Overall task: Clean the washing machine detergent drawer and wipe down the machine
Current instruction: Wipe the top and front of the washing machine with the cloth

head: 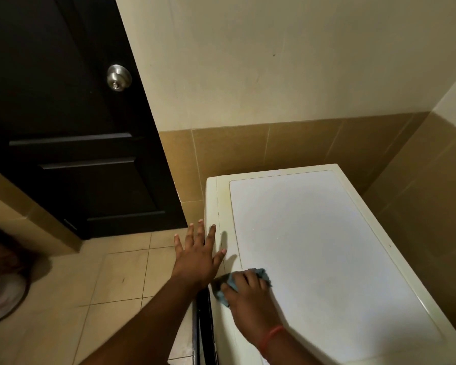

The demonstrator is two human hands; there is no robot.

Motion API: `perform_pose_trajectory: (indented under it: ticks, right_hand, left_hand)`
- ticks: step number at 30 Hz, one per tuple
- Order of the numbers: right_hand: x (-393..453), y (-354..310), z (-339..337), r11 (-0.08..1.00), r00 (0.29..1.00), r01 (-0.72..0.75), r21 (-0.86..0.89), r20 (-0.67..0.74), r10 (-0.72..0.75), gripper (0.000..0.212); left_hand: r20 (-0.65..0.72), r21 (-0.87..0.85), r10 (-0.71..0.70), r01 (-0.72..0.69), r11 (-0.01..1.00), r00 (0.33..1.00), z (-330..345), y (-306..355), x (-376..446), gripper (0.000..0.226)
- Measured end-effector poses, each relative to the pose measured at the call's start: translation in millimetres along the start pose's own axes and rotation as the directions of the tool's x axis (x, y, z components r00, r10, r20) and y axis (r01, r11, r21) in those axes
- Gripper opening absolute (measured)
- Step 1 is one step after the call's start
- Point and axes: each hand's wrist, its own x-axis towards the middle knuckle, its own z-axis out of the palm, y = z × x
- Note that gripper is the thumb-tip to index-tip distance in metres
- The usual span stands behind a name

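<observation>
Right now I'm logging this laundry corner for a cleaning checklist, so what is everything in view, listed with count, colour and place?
washer: one, cream with white top, right, against the wall
cloth: one, blue, near left corner of washer top
door: one, dark, left
knob: one, silver, on door
wall tiles: tan band, behind washer
floor: beige tiles, left of washer
bracelet: one, red, right wrist
left hand: fingers spread, at washer's left edge
right hand: holds cloth on washer top

We saw two bare forearms without sleeves, the left hand [198, 255] free of rings or bands, and near the right hand [248, 293] a thin reddish-orange band [270, 337] circled the wrist, and no gloves were worn.
</observation>
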Motion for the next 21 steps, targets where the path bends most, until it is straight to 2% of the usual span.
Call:
perform_pose_trajectory:
  ticks: [1, 4, 5, 8, 9, 10, 12, 13, 14, 16, 17, 21]
  right_hand:
    - [3.0, 3.8, -1.0, 1.000, 1.000, 0.019, -0.001, 0.006, -0.019, 0.036]
    - [17.4, 11.7, -10.4, 0.966, 0.970, -0.243, 0.083, 0.038, 0.241, 0.052]
    - [20.1, 5.9, -11.9, 0.966, 0.969, -0.245, 0.082, 0.050, 0.242, 0.053]
    - [16.1, -6.7, 2.2, 0.994, 0.994, 0.095, 0.051, 0.044, -0.097, 0.039]
    - [17.2, -2.0, 1.0, 0.990, 0.991, 0.119, 0.075, 0.053, -0.123, 0.037]
    - [19.4, 5.3, -0.7, 0.992, 0.997, 0.061, 0.109, 0.048, -0.066, 0.040]
    - [23.4, 15.3, -6.4, 0.979, 0.988, -0.153, 0.138, 0.042, 0.148, 0.053]
    - [23.4, 14.1, -8.3, 0.971, 0.980, -0.197, 0.134, 0.048, 0.192, 0.058]
    - [21.2, 11.9, -6.9, 0.976, 0.984, -0.176, 0.128, 0.051, 0.171, 0.060]
    - [14.2, 16.7, -0.2, 0.992, 1.000, -0.003, 0.127, 0.017, 0.000, 0.059]
    - [11.7, 27.9, -1.2, 0.991, 1.000, 0.029, 0.129, 0.005, -0.030, 0.058]
    - [3.2, 67.8, -9.1, 0.963, 0.974, -0.223, 0.150, -0.018, 0.228, 0.062]
  left_hand:
    - [0.001, -0.004, -0.007, 0.007, 1.000, 1.000, -1.2, -2.9, -0.6, 0.073]
    - [0.007, -0.009, -0.018, 0.018, 1.000, 1.000, -3.9, -12.2, -2.3, 0.072]
    - [0.008, -0.010, -0.024, 0.024, 1.000, 1.000, -4.5, -15.5, -3.0, 0.072]
    - [-0.004, -0.018, -0.040, 0.040, 0.999, 0.999, -4.4, -23.9, -2.8, 0.077]
    - [-0.004, -0.020, -0.042, 0.042, 0.999, 0.999, -3.8, -26.2, -2.2, 0.081]
    - [-0.004, -0.022, -0.042, 0.042, 0.999, 0.999, -2.9, -28.1, -1.4, 0.084]
    - [-0.007, -0.028, -0.046, 0.046, 0.999, 0.999, -1.1, -31.1, 0.1, 0.086]
    - [-0.009, -0.028, -0.052, 0.052, 0.998, 0.999, -0.3, -32.6, 0.5, 0.086]
    - [-0.010, -0.025, -0.056, 0.055, 0.998, 0.998, 0.3, -33.6, 1.1, 0.085]
    - [-0.008, -0.017, -0.057, 0.057, 0.998, 0.998, 0.4, -33.8, 1.5, 0.084]
    - [-0.005, -0.017, -0.050, 0.050, 0.999, 0.999, -0.1, -32.2, 1.5, 0.084]
    - [0.013, -0.011, -0.023, 0.023, 1.000, 1.000, -6.5, -21.6, -0.5, 0.077]
